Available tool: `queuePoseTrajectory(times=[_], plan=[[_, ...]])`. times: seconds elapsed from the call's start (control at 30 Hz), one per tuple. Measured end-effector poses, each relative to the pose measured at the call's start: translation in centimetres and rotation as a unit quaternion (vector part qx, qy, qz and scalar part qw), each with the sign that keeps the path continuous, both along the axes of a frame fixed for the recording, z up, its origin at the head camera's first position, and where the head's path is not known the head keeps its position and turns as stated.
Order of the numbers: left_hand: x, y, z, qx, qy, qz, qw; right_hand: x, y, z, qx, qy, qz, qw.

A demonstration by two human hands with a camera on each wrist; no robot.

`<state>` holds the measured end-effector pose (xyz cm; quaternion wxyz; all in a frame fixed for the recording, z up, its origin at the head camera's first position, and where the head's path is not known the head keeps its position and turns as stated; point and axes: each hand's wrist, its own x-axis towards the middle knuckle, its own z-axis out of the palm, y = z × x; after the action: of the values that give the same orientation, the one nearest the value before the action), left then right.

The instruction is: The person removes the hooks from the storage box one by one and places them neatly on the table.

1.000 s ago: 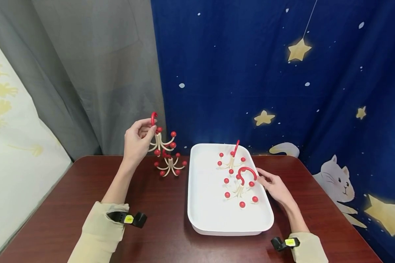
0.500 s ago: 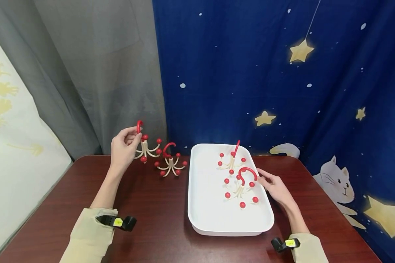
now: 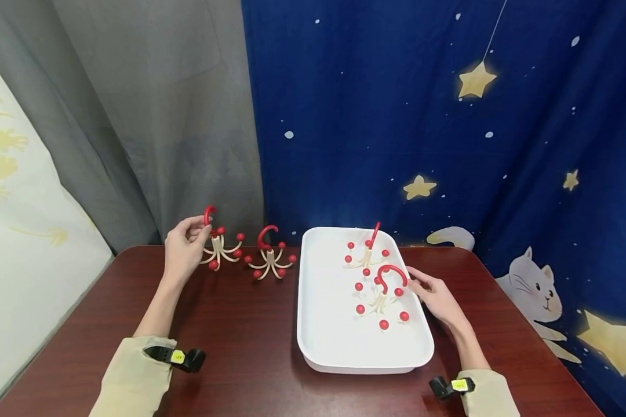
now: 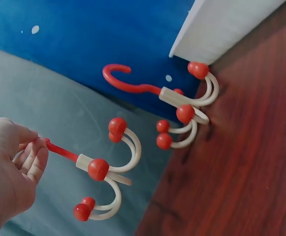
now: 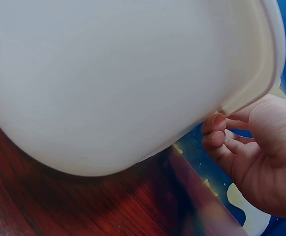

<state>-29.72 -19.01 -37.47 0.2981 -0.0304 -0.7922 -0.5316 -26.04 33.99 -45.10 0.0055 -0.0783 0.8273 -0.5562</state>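
My left hand [image 3: 184, 246] pinches the red hook of a multi-arm hanger [image 3: 217, 248] between thumb and fingertips. The hanger has curved cream arms tipped with red balls and hangs upright, low at the table's back left; I cannot tell whether it touches the wood. Just to its right a second such hanger [image 4: 177, 98] stands on the table, its red hook upward. At the right side of a white tray [image 3: 318, 324], my right hand [image 5: 261, 147] grips the rim with fingers and thumb. Two more hangers, a rear one [image 3: 367, 258] and a front one [image 3: 381, 302], stand inside the tray.
The dark red wooden table [image 3: 245, 359] ends just behind the hangers, where a grey curtain [image 3: 188, 116] and a blue starry curtain [image 3: 344, 116] hang. A white patterned sheet [image 3: 31, 249] borders the left side.
My left hand has carried its hanger leftward and down, away from the standing hanger, toward the table's back left. The right hand and tray have stayed put.
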Motion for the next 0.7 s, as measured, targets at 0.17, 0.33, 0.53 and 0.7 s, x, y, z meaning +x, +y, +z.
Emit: queuePoseTrajectory(times=[0.17,0.33,0.53,0.7], plan=[[-0.2,-0.6,-1.0,-0.012,-0.026,0.004,0.9996,0.0,0.0,-0.1,0.002,0.0,-0.004,1.0],[-0.5,-1.0,-2.3,-0.016,-0.043,0.011,0.9989,0.1,0.1,-0.1,0.015,-0.001,-0.01,0.9998],[-0.5,-1.7,-3.5,-0.017,-0.065,0.014,0.9976,0.1,0.0,0.1,0.024,-0.005,-0.016,0.9996],[-0.6,-2.1,-4.0,-0.022,-0.071,0.016,0.9971,0.1,0.0,0.1,0.022,-0.004,-0.018,0.9996]])
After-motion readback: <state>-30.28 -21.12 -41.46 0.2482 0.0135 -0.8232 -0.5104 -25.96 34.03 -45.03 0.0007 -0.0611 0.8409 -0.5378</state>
